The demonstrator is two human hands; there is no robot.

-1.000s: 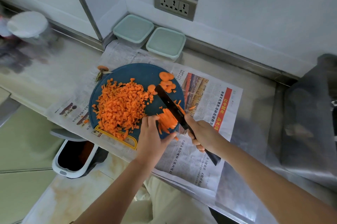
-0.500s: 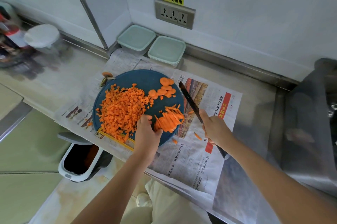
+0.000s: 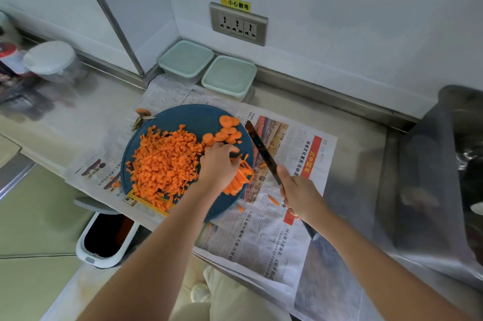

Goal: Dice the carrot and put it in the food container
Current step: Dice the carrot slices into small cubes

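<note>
Lying on the steel worktop (image 3: 352, 137), the newspaper (image 3: 274, 242) carries a round blue cutting board (image 3: 193, 116), with diced carrot (image 3: 164, 163) heaped on its left half. Two food containers (image 3: 186, 60) stand lidded by the wall. The right hand (image 3: 300, 195) grips the knife (image 3: 261, 149), blade just right of the board. The left hand (image 3: 218, 167) bends over the carrot strips (image 3: 241, 179); whether it pinches them I cannot tell. Strips at the board's edge may scatter like the stray bits (image 3: 273, 200), and fingertips near the blade risk a nick.

- Your left hand (image 3: 218, 166): palm down, forearm coming in from lower left, fingers bent over the carrot strips (image 3: 239, 179); can't tell if it holds any.
- Your right hand (image 3: 300, 195): wrapped round the knife (image 3: 262, 152) handle, thumb on top.
</note>
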